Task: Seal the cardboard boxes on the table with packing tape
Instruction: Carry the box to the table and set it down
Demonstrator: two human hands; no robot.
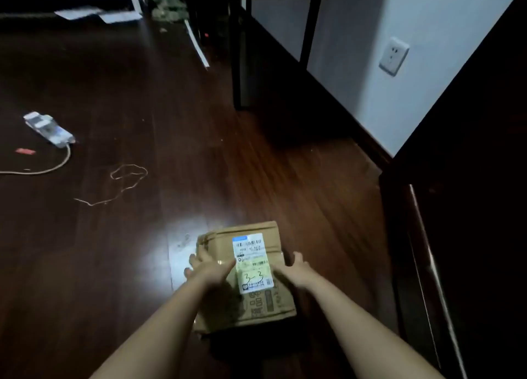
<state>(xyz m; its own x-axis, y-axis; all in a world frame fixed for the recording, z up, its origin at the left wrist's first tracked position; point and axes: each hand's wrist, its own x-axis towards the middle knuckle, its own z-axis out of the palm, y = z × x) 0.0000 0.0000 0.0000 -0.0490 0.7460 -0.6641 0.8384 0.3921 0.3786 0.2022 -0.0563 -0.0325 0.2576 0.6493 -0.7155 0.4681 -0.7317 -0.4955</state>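
Brown labelled cardboard box (248, 276) sat on dark wooden floor (142, 236), left hand (209, 267) and right hand (298, 266) spread, flanking it; no tape visible, sealing seemingly unstarted.

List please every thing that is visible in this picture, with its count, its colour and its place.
cardboard box: one, brown, on the floor between the two hands
shipping label: one, white and pale yellow, on top of the box, marked "3-3"
power strip: one, white, on the floor far left
cord: one, beige, runs from the power strip to the left edge
string: one, tan, loose on the floor left of centre
red scrap: one, near the power strip
wall socket: one, white, on the wall at right
floor: dark wood
left hand: on the box's left side, fingers spread
right hand: at the box's right side, fingers straight
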